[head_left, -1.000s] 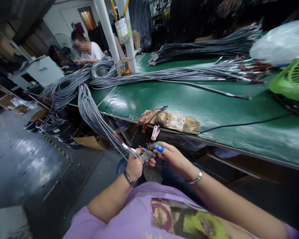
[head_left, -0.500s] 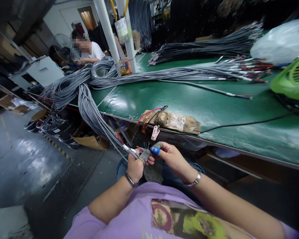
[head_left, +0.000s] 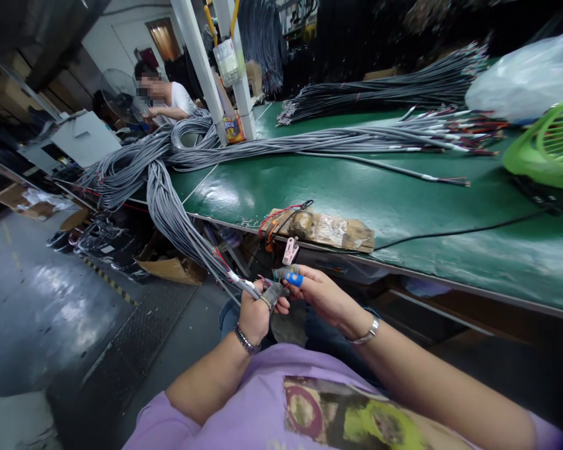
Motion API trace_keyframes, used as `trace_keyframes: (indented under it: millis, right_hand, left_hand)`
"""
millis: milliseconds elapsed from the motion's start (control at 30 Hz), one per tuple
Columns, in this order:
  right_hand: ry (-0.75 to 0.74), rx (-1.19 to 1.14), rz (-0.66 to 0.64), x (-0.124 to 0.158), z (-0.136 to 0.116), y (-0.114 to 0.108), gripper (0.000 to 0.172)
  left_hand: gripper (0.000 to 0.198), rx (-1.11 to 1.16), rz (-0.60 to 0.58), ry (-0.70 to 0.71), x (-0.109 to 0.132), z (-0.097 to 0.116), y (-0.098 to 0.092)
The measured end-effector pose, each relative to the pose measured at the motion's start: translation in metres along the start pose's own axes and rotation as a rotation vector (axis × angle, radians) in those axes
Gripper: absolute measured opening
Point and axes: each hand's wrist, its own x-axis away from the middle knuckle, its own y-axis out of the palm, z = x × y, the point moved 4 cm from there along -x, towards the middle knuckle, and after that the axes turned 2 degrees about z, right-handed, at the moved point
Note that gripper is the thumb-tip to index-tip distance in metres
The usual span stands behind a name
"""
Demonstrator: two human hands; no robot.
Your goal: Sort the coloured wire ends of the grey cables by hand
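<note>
My left hand (head_left: 256, 312) is closed around the end of a grey cable (head_left: 201, 253) that hangs down from the big bundle on the green table (head_left: 338, 187). Its thumb wears a grey finger cot. My right hand (head_left: 319, 292) pinches the thin coloured wires (head_left: 268, 279) that stick out of the cable end, with blue and grey cots on its fingertips. Both hands sit close together below the table's front edge, over my lap.
A large grey cable bundle (head_left: 136, 165) drapes over the table's left corner. A taped cardboard pad (head_left: 331, 228) with red wires and a pink clip (head_left: 289, 251) lies at the edge. A green fan (head_left: 548, 147) and plastic bag (head_left: 520, 78) stand right. Another person (head_left: 166, 97) works at the far left.
My right hand's fingertips have closed in on the coloured wire ends; the hands stay in about the same place. The view has shifted slightly.
</note>
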Motion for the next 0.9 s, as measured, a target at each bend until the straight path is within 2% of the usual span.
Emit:
trace_keyframes:
  millis: [133,300,633,767,900]
  right_hand:
    - [-0.006,0.013,0.004,0.001,-0.006,0.0,0.029]
    - [-0.017,0.155,0.004,0.002,-0.009,0.005,0.034]
    - [-0.082,0.206,0.17,0.002,0.0,0.002,0.032]
    - [-0.073,0.137,0.189,0.001,0.003,-0.001,0.029]
    - [0.015,-0.11,0.246,-0.005,0.004,-0.015,0.03]
  left_hand:
    - [0.036,-0.019,-0.017,0.018,-0.001,-0.005,-0.001]
    - [0.036,-0.029,-0.032,0.03,0.0,-0.005,-0.001]
    - [0.036,-0.022,0.031,0.018,0.001,-0.001,-0.001]
    - [0.036,0.011,0.053,-0.002,-0.001,0.002,-0.001]
    - [0.036,0.045,0.018,-0.007,-0.001,0.008,-0.001]
